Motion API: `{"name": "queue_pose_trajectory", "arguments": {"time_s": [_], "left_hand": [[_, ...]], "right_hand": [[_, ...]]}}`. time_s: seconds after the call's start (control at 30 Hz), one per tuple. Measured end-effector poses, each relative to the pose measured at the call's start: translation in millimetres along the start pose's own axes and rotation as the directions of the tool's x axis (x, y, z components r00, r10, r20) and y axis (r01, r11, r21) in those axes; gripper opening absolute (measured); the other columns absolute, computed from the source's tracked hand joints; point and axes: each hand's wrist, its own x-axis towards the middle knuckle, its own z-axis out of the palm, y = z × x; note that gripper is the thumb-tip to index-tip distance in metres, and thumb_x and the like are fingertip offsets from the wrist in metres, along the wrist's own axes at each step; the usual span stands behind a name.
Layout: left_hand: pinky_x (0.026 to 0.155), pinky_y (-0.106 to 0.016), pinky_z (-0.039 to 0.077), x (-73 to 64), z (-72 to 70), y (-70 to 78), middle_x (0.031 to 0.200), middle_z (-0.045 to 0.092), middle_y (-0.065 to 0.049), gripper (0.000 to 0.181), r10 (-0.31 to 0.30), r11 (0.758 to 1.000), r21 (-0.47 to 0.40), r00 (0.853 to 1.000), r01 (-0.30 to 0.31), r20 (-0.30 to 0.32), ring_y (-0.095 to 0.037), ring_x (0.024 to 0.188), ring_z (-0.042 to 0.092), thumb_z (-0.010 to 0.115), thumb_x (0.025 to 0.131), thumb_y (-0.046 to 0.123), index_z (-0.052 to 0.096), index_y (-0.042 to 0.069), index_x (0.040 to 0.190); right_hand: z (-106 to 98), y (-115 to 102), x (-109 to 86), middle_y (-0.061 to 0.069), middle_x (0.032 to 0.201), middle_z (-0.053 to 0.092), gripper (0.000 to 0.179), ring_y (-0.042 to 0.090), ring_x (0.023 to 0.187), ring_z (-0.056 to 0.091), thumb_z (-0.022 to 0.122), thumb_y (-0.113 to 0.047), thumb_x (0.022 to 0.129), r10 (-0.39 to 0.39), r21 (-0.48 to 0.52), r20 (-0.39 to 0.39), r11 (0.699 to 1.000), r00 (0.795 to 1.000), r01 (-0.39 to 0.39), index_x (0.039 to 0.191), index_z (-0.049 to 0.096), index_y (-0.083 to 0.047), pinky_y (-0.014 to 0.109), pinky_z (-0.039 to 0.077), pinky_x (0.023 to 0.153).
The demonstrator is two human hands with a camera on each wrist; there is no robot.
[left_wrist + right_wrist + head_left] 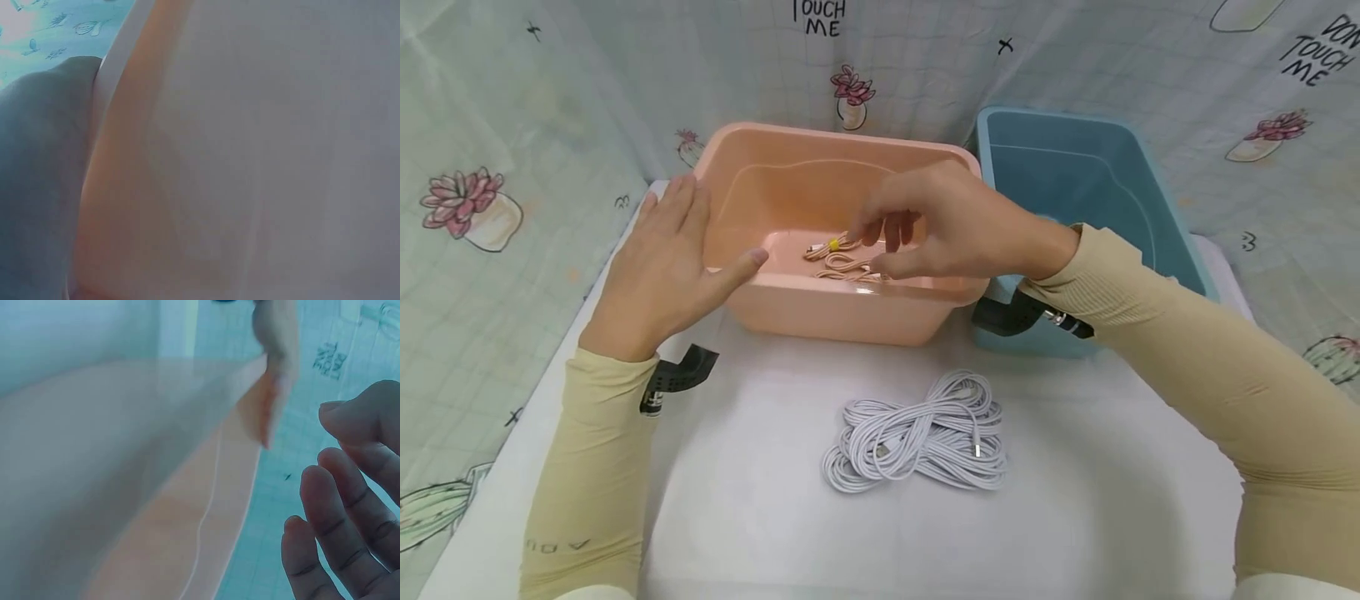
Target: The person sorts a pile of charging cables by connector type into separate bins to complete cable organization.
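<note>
A peach plastic bin (831,315) stands at the back of the table, with bundles of peach-coloured cable (846,265) on its floor, one wrapped with a yellow tie. My left hand (658,258) lies at the bin's left rim, fingers straight and thumb reaching over the front corner. Above the bin's right half hovers my right hand (951,218), its fingers loosely bent. The right wrist view shows a gap between thumb and fingers (325,506) with nothing held. Bundled white USB cables (917,437) lie on the table before the bin.
Beside the peach bin on the right is a blue bin (1067,137), partly hidden by my right forearm. A printed cloth (917,50) hangs behind both bins and along the sides. White covering (760,500) spreads over the table.
</note>
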Motion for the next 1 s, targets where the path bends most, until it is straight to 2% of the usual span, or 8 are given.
{"name": "queue_pose_trajectory", "arguments": {"time_s": [0.17, 0.3, 0.47, 0.57, 0.7, 0.77, 0.87, 1.0], "left_hand": [[0.128, -0.048, -0.003, -0.3, 0.7, -0.5, 0.165, -0.003, -0.012, 0.102, 0.008, 1.000, -0.003, 1.000, -0.008, 0.012, -0.032, 0.156, 0.000, 0.037, 0.090, 0.072, 0.002, 0.003, 0.155], [0.128, -0.048, -0.003, 2.6, -1.5, 0.2, 0.165, -0.005, -0.012, 0.102, 0.009, 1.000, 0.013, 0.999, -0.009, 0.043, -0.033, 0.155, -0.002, 0.035, 0.090, 0.073, 0.000, 0.003, 0.155], [0.127, -0.053, -0.002, 5.5, -13.9, 1.9, 0.164, -0.006, -0.018, 0.104, 0.012, 0.999, 0.046, 0.991, -0.018, 0.133, -0.039, 0.154, -0.002, 0.034, 0.091, 0.073, -0.001, -0.001, 0.155], [0.121, -0.064, 0.011, 10.7, -26.3, 5.5, 0.163, 0.004, -0.026, 0.107, 0.012, 0.998, 0.064, 0.981, -0.025, 0.194, -0.048, 0.150, 0.010, 0.038, 0.089, 0.074, 0.004, -0.003, 0.155], [0.104, -0.071, 0.032, 23.4, -42.9, 15.1, 0.151, 0.032, -0.030, 0.103, 0.035, 0.995, 0.082, 0.970, -0.056, 0.239, -0.052, 0.135, 0.033, 0.046, 0.086, 0.074, 0.021, -0.002, 0.151], [0.100, -0.070, 0.036, 31.6, -49.8, 21.7, 0.145, 0.038, -0.029, 0.098, 0.064, 0.992, 0.094, 0.968, -0.089, 0.241, -0.050, 0.131, 0.037, 0.048, 0.086, 0.073, 0.026, 0.000, 0.148], [0.105, -0.068, 0.034, 46.2, -58.0, 34.4, 0.145, 0.039, -0.030, 0.099, 0.104, 0.981, 0.134, 0.966, -0.138, 0.236, -0.051, 0.133, 0.036, 0.048, 0.086, 0.073, 0.026, 0.001, 0.150], [0.118, -0.067, 0.018, 69.4, -65.9, 56.4, 0.156, 0.027, -0.031, 0.103, 0.129, 0.962, 0.206, 0.962, -0.181, 0.242, -0.053, 0.145, 0.021, 0.044, 0.087, 0.074, 0.019, 0.001, 0.154]], "right_hand": [[7.0, -8.4, -23.9, -0.009, 0.092, 0.071, 0.018, 0.002, 0.077, 0.062, 0.076, -0.016, 0.080, -0.083, 0.058, -0.015, 0.995, 0.996, 0.084, 0.098, 0.074, -0.019, 0.020, 0.054, 0.070], [18.0, -12.0, -44.4, -0.008, 0.093, 0.071, 0.021, 0.003, 0.079, 0.062, 0.076, -0.014, 0.080, -0.104, 0.092, -0.003, 0.990, 0.995, 0.103, 0.100, 0.074, -0.018, 0.019, 0.054, 0.069], [37.3, -13.4, -64.8, -0.008, 0.092, 0.069, 0.022, 0.002, 0.080, 0.060, 0.077, -0.014, 0.080, -0.114, 0.116, 0.028, 0.987, 0.993, 0.110, 0.101, 0.073, -0.017, 0.018, 0.054, 0.064], [46.9, -11.9, -74.3, -0.009, 0.095, 0.069, 0.024, 0.002, 0.082, 0.061, 0.078, -0.018, 0.080, -0.124, 0.146, 0.052, 0.983, 0.991, 0.116, 0.103, 0.072, -0.018, 0.018, 0.053, 0.066], [57.8, -6.3, -84.2, -0.009, 0.099, 0.069, 0.025, 0.003, 0.085, 0.061, 0.078, -0.018, 0.081, -0.136, 0.178, 0.059, 0.976, 0.989, 0.124, 0.105, 0.071, -0.018, 0.019, 0.055, 0.072], [63.2, -3.2, -88.3, -0.009, 0.100, 0.069, 0.025, 0.003, 0.085, 0.061, 0.077, -0.017, 0.081, -0.136, 0.181, 0.052, 0.975, 0.989, 0.125, 0.105, 0.071, -0.018, 0.019, 0.055, 0.075], [71.0, 1.6, -95.1, -0.008, 0.099, 0.069, 0.024, 0.004, 0.085, 0.061, 0.077, -0.015, 0.081, -0.133, 0.172, 0.041, 0.977, 0.990, 0.124, 0.105, 0.072, -0.017, 0.020, 0.056, 0.075], [81.7, 9.5, -104.4, -0.009, 0.098, 0.069, 0.024, 0.004, 0.084, 0.062, 0.076, -0.015, 0.081, -0.105, 0.185, 0.045, 0.978, 0.993, 0.095, 0.105, 0.072, -0.018, 0.022, 0.057, 0.074]]}}
